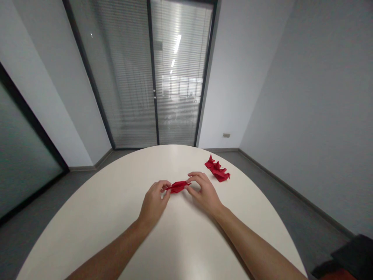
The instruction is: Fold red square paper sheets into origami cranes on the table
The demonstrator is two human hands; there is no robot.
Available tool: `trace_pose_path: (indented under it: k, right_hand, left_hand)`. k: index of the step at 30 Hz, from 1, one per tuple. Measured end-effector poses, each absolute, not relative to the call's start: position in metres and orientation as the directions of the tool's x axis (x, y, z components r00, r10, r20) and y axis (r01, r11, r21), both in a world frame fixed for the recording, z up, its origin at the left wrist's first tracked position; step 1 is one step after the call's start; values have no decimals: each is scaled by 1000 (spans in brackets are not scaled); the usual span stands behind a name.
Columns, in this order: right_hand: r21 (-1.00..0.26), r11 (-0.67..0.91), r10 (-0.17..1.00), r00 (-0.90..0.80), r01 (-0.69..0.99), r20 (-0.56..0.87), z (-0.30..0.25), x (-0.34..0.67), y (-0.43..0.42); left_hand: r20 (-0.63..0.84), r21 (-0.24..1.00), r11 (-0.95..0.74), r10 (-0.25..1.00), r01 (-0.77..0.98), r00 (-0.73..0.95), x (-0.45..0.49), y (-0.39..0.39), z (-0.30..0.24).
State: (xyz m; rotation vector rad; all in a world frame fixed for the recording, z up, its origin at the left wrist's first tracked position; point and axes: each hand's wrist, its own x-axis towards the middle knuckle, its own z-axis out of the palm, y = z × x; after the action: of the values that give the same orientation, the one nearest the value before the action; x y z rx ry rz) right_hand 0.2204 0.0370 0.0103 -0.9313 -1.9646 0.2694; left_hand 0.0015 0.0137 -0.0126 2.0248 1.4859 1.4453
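A folded red paper crane (178, 187) is held between my two hands, just above the middle of the table. Its left point is pinched by the thumb and fingers of my left hand (155, 196). At the opposite point, my right hand (204, 191) has its thumb and index finger closed round the tip, with the other fingers loosely curled. Beyond my right hand, several finished red paper cranes (220, 172) stand close together in a slanting row.
The round white table (122, 210) fills the foreground, its curved edge near both forearms. Behind it is a glass door (180, 97) with blinds. Grey walls rise on both sides. A dark object (354, 256) sits at the lower right, beyond the table edge.
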Motion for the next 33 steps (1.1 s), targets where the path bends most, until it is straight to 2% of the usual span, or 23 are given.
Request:
trace_pose_path:
  k: [13,24,33]
  right_hand:
    - [-512,677,708,-277,529,650,10,221,38]
    - [-535,677,727,-346,505,594,9,219,34]
    - [-603,653,756,-352,458,552,12,218,33]
  left_hand:
    - [528,688,-404,848,602,-34,2,10,-9]
    - [594,608,-463,805,645,18,2,9,-7]
    - [479,738,-400,878,544,-3,1,10,-9]
